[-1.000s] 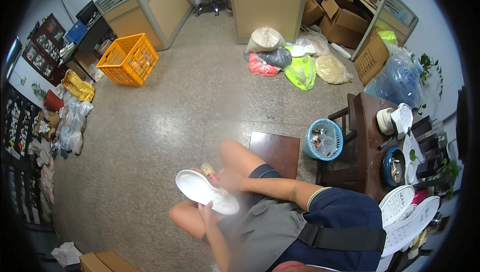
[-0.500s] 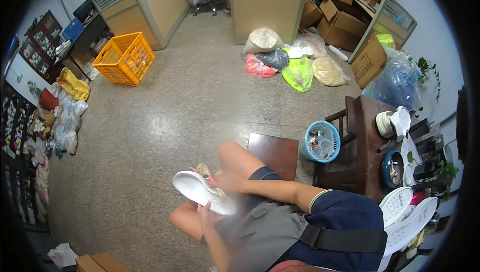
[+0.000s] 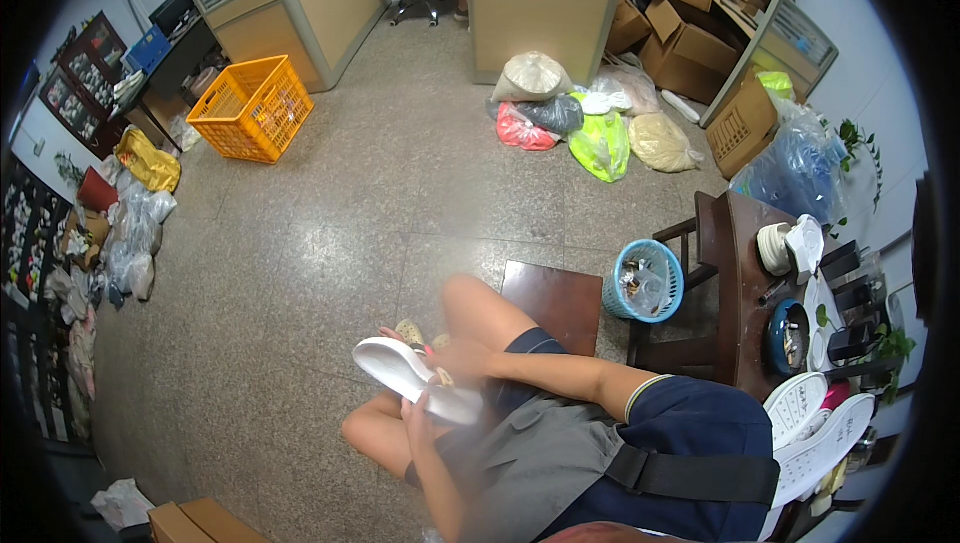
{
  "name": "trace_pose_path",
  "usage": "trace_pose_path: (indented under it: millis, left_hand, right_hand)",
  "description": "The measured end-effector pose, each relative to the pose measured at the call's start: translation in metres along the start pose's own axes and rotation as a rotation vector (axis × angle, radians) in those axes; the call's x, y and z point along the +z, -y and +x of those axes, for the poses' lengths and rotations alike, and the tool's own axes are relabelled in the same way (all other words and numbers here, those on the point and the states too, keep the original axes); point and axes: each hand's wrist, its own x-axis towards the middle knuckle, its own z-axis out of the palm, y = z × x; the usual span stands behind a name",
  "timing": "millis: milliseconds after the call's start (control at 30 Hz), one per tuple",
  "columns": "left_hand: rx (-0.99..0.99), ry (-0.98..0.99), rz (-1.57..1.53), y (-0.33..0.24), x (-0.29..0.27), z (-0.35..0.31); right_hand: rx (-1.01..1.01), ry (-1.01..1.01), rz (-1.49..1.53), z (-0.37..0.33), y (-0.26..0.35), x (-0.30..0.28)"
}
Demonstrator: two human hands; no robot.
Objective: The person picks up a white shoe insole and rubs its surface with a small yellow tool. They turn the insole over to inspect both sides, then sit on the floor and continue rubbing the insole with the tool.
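Observation:
I sit with my knees drawn up, and a white shoe sole (image 3: 410, 378) lies across my lap. My left hand (image 3: 418, 425) grips the sole from below, near its nearer end. My right hand (image 3: 462, 360) rests on the sole's upper side, fingers curled over it; it is blurred and I cannot tell whether it pinches anything small. A bit of yellowish and red material (image 3: 408, 332) shows just past the sole, by my knee.
A dark wooden stool (image 3: 556, 303) stands by my right knee, a blue basket (image 3: 645, 281) beyond it. A dark table (image 3: 740, 293) at right carries bowls and tools; white soles (image 3: 815, 428) lie near it. Filled bags (image 3: 590, 123), an orange crate (image 3: 250, 108) and cartons sit farther off.
The white sole has shifted slightly left and tilted in my hands. My right hand has moved a little along its top.

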Motion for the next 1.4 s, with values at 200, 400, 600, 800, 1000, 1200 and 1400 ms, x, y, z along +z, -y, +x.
trace_pose_path:
  millis: [200,400,600,800,1000,1200,1400]
  left_hand:
    - [-0.043,-0.012,-0.048,-0.011,0.006,-0.009]
    - [-0.078,-0.035,0.029,-0.012,0.003,-0.009]
    - [-0.111,-0.055,0.105,-0.010,0.001,-0.008]
    - [-0.116,-0.009,0.174,-0.015,0.010,-0.013]
    - [-0.012,0.041,0.203,-0.009,0.011,-0.006]
    - [-0.064,0.053,0.214,-0.013,0.014,-0.010]
    - [-0.090,0.047,0.220,-0.020,0.023,-0.016]
  right_hand:
    - [0.010,0.036,-0.011,0.000,-0.001,-0.002]
    - [0.061,0.017,0.038,-0.001,0.000,-0.004]
    - [0.106,0.027,0.024,-0.001,0.004,-0.007]
    - [0.096,0.063,-0.006,0.000,0.004,-0.007]
    - [0.014,0.043,0.018,-0.003,0.005,-0.012]
    - [0.015,0.059,0.022,-0.003,0.005,-0.012]
    - [0.013,0.034,0.046,-0.003,0.005,-0.011]
